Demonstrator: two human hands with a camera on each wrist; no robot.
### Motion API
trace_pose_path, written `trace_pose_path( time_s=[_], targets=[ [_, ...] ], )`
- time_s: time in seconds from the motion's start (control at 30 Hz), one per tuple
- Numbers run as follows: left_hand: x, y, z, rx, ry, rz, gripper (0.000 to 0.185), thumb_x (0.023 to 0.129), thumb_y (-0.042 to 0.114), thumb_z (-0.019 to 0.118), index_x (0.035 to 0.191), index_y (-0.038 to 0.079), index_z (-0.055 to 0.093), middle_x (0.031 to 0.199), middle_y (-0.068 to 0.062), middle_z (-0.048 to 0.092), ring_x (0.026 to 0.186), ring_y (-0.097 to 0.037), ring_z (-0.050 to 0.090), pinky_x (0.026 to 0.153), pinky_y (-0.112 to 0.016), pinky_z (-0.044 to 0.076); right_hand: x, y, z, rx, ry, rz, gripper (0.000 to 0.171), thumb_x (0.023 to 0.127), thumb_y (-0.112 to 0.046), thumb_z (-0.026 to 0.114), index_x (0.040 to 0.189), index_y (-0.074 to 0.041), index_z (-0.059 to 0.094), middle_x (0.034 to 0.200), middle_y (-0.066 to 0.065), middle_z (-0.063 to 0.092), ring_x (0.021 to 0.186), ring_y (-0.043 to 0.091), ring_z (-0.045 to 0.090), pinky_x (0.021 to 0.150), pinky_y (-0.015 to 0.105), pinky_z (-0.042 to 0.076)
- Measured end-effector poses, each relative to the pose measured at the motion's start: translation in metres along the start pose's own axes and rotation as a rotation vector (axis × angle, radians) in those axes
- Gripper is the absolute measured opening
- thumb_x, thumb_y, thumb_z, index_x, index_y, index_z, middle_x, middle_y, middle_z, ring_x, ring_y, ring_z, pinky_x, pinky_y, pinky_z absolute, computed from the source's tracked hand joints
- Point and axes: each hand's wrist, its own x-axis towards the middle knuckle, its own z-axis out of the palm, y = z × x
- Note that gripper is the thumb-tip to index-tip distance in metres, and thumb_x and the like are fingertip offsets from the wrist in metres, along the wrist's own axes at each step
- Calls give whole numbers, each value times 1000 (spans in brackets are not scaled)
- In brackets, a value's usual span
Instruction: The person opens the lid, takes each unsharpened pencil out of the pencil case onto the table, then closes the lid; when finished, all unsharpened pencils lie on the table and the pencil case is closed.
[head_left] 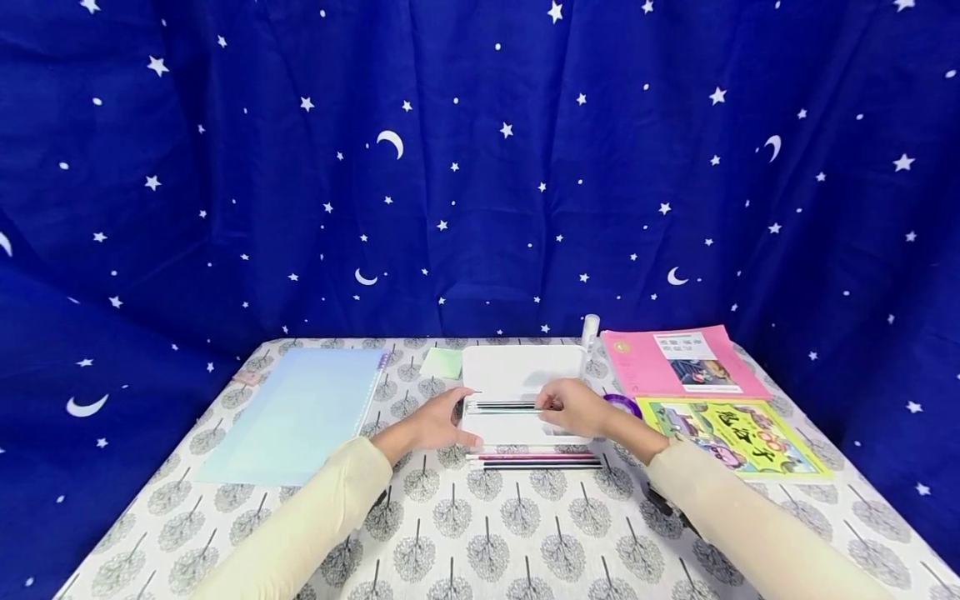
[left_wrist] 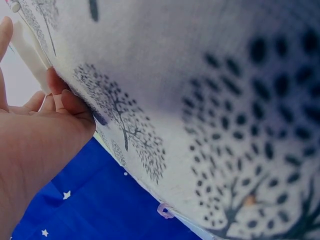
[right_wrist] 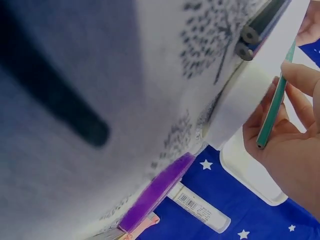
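Observation:
A white pencil case (head_left: 504, 429) lies with its lid (head_left: 522, 371) raised toward the back. Several pencils (head_left: 504, 406) lie lengthwise in it. My left hand (head_left: 437, 419) grips the case's left end, thumb near the front and fingers behind; in the left wrist view its fingertips (left_wrist: 56, 80) bend in against the case wall. Over the case's right part, my right hand (head_left: 573, 407) pinches a green pencil (right_wrist: 274, 112) between thumb and fingers. More pencils (head_left: 540, 465), dark and red ones among them, lie on the cloth along the case's front.
A pale blue sheet-like folder (head_left: 300, 412) lies left, a green note pad (head_left: 442, 362) behind the left hand. Right of the case are a purple tape roll (head_left: 624, 406), a white tube (head_left: 590, 329), a pink book (head_left: 637, 362) and a yellow book (head_left: 787, 437). A dark object (head_left: 660, 502) lies beside my right sleeve.

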Motion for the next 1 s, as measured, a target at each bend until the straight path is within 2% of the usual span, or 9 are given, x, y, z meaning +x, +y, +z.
trace_pose_path(
  time_s=[0.3,0.5,0.73,0.87,1.0],
  targets=[
    [0,2,-2,-19,0,-17,99,75,39,85,155,18,30,157,-12,34,143,-34,32,116,-57,27,-16,-10,-12,69,-22,68,8,87,-6,73,95,-5,71,85,-5,67,75,8,58,71,27,53],
    [-2,1,-2,-13,-4,-20,99,75,41,84,155,18,30,157,-12,36,142,-34,34,116,-56,28,-27,-17,-16,78,-43,67,8,88,-9,74,94,-8,71,83,-9,66,75,8,57,67,25,50],
    [-2,0,-1,-11,1,-15,99,75,39,84,155,16,30,156,-14,36,138,-35,39,115,-57,29,-39,-25,-15,82,-30,24,7,86,-8,76,91,-10,71,86,-10,67,77,8,59,66,25,51],
    [0,2,-1,-27,-6,-2,97,76,34,84,155,15,31,155,-14,37,131,-35,46,114,-57,31,-46,-29,-14,112,-37,16,8,85,-5,76,90,-10,71,85,-5,68,78,8,60,66,25,53],
    [0,2,-1,-11,3,-1,96,77,36,84,154,14,31,155,-15,37,134,-36,43,114,-58,31,-50,-33,-11,151,-60,-8,8,85,-3,74,91,-8,71,88,0,69,81,9,62,71,26,55]
  ],
)
